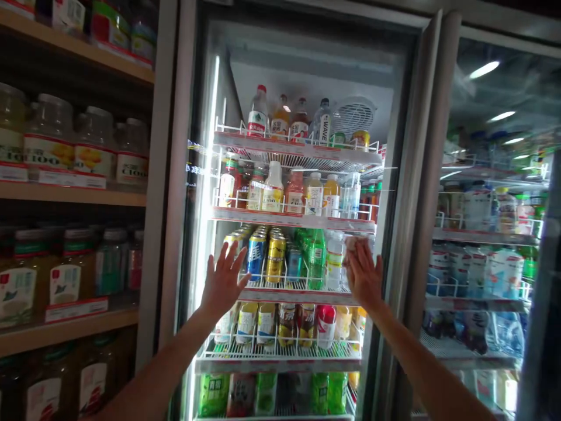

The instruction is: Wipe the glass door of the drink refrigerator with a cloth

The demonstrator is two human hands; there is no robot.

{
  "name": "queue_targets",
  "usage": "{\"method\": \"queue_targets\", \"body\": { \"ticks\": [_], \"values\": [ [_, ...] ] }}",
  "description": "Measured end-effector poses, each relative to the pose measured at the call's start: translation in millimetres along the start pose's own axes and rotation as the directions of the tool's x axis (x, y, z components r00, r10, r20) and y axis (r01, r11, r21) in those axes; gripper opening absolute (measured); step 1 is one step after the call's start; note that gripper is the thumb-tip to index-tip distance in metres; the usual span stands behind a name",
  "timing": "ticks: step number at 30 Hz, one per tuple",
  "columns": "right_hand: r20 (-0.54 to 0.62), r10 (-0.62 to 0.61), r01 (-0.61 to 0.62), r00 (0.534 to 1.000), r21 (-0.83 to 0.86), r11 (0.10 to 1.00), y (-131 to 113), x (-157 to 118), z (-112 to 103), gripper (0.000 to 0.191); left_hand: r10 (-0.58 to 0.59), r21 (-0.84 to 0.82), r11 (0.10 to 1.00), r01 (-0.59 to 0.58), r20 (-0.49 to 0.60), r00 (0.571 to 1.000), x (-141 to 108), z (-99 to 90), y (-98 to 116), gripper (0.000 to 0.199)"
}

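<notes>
My left hand (224, 283) is raised with its fingers spread, in front of the fridge's glass door (289, 49). It looks flat against the glass and holds nothing. On the right side of the same door, my right hand (364, 275) presses a small pale crumpled cloth (354, 242) to the glass under its fingers. Behind the pane, near my left hand, stand a blue can (256, 257) and a gold can (276, 257). Green bottles (316, 254) and a clear bottle (335, 260) are beside my right hand.
Metal frame posts (412, 204) border the door. Wooden shelves (70, 193) with large jars (50, 131) stand at left. At right is another glass-fronted fridge (486, 234) with bottles and reflected ceiling lights. Wire-edged racks (293, 219) inside carry several rows of drinks.
</notes>
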State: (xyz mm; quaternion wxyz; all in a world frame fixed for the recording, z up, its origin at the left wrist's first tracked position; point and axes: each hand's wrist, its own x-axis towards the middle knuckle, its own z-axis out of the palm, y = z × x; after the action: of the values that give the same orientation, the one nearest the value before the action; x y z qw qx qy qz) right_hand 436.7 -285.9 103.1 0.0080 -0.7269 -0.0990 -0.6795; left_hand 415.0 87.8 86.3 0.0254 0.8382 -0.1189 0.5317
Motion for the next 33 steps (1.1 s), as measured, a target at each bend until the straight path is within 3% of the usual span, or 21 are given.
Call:
{"method": "queue_targets", "body": {
  "ticks": [3, 4, 5, 7, 9, 10, 12, 14, 15, 17, 19, 20, 23, 25, 27, 30, 31, 33],
  "values": [
    [-0.108, 0.202, -0.209, 0.973, -0.056, 0.976, -7, -8, -3, 0.048, -0.012, -0.028, 1.0, 0.012, -0.016, 1.0, 0, 2.6, 3, 0.056],
    [-0.119, 0.217, -0.225, 0.969, -0.056, 0.973, -15, -8, -4, 0.048, -0.019, -0.034, 0.999, 0.018, -0.015, 1.0, 0, 3.0, 3, 0.056],
    [-0.088, 0.166, -0.171, 0.982, -0.044, 0.984, -24, -8, -4, 0.048, -0.025, -0.037, 0.999, 0.025, -0.015, 1.0, 0, 3.3, 4, 0.057],
    [0.044, -0.068, 0.067, 0.997, 0.021, 0.998, -41, -10, -4, 0.049, -0.028, -0.043, 0.999, 0.027, -0.023, 0.999, 0, 3.8, 4, 0.057],
    [0.124, -0.248, 0.237, 0.961, 0.098, 0.967, -51, -10, -5, 0.051, -0.016, -0.048, 0.999, 0.013, -0.053, 0.998, -1, 4.9, 3, 0.056],
    [0.118, -0.24, 0.229, 0.963, 0.104, 0.968, -52, -9, -5, 0.051, -0.007, -0.05, 0.999, 0.003, -0.072, 0.997, -2, 5.7, 3, 0.056],
    [0.02, -0.054, 0.053, 0.998, 0.06, 0.997, -51, -7, -4, 0.05, 0.006, -0.051, 0.999, -0.011, -0.103, 0.995, -4, 7.7, 3, 0.056],
    [-0.047, 0.092, -0.091, 0.995, 0.032, 0.995, -55, -8, -3, 0.049, 0.001, -0.046, 0.999, -0.006, -0.122, 0.993, -6, 9.3, 4, 0.056],
    [-0.029, 0.067, -0.066, 0.997, 0.038, 0.997, -60, -10, -3, 0.048, -0.004, -0.04, 0.999, -0.001, -0.125, 0.992, -7, 9.7, 4, 0.056],
    [0.075, -0.178, 0.171, 0.981, 0.098, 0.98, -74, -15, -3, 0.048, -0.005, -0.025, 1.0, 0.002, -0.117, 0.993, -9, 9.7, 3, 0.056],
    [0.148, -0.408, 0.382, 0.901, 0.173, 0.908, -86, -15, -2, 0.047, 0.003, -0.01, 1.0, -0.004, -0.11, 0.994, -11, 8.8, 0, 0.055],
    [0.151, -0.437, 0.409, 0.887, 0.181, 0.894, -90, -11, -2, 0.047, 0.002, -0.005, 1.0, -0.002, -0.11, 0.994, -12, 8.3, -2, 0.055],
    [0.105, -0.264, 0.252, 0.959, 0.118, 0.961, -98, 5, 2, 0.049, -0.017, 0.004, 1.0, 0.017, -0.114, 0.993, -18, 7.7, -10, 0.056],
    [0.1, -0.227, 0.216, 0.969, 0.107, 0.97, -107, 8, 5, 0.051, -0.031, 0.009, 0.999, 0.033, -0.1, 0.995, -24, 8.3, -15, 0.056],
    [0.143, -0.374, 0.354, 0.916, 0.149, 0.923, -121, 2, 7, 0.053, -0.043, 0.015, 0.999, 0.044, -0.078, 0.996, -32, 9.5, -19, 0.056],
    [0.169, -0.612, 0.576, 0.772, 0.22, 0.787, -139, -4, 8, 0.051, -0.043, 0.024, 0.999, 0.044, -0.044, 0.998, -44, 10.7, -26, 0.057],
    [0.164, -0.622, 0.586, 0.765, 0.22, 0.779, -143, 0, 9, 0.05, -0.041, 0.027, 0.999, 0.042, -0.035, 0.999, -48, 10.6, -29, 0.056],
    [0.14, -0.536, 0.51, 0.832, 0.186, 0.84, -148, 12, 12, 0.048, -0.047, 0.032, 0.998, 0.048, -0.024, 0.999, -55, 9.9, -34, 0.055]
  ]
}}
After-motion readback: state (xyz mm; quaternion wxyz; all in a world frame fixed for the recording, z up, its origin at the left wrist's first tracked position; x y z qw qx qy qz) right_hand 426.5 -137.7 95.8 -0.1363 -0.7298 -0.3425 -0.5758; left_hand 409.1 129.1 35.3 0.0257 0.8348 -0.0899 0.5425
